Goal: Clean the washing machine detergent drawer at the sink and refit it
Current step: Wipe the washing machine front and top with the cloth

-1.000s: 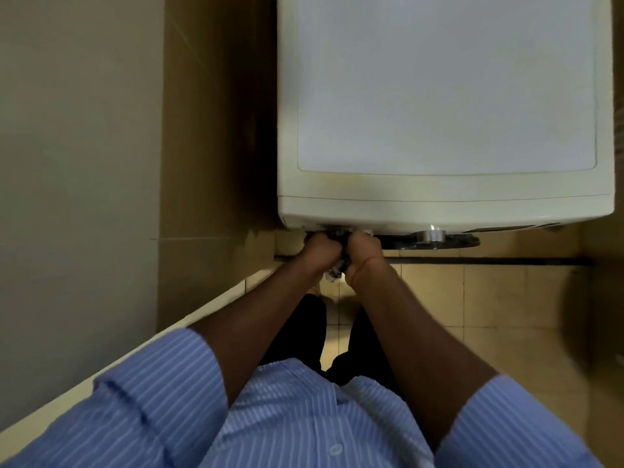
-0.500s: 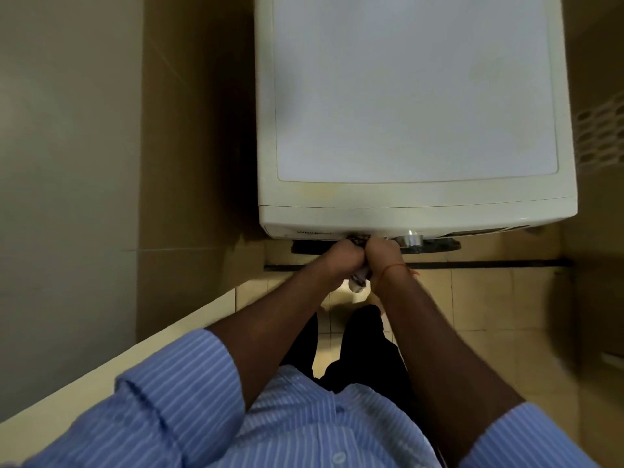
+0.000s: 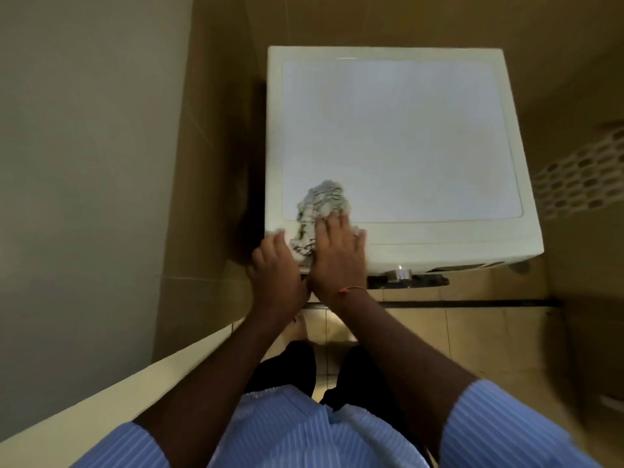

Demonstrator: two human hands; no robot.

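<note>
Both arms reach forward and slightly inward, bare forearms out of rolled-up blue striped sleeves, wrists almost touching. Left hand [image 3: 275, 265] palm down, fingers [image 3: 270, 243] spread and relaxed, tips resting flat. Right hand [image 3: 339, 251] just beside it, palm down, fingers [image 3: 334, 222] straight and pressing flat, thumb out to the right side. Thin red thread around the right wrist. Both hands a bit motion-blurred.
</note>
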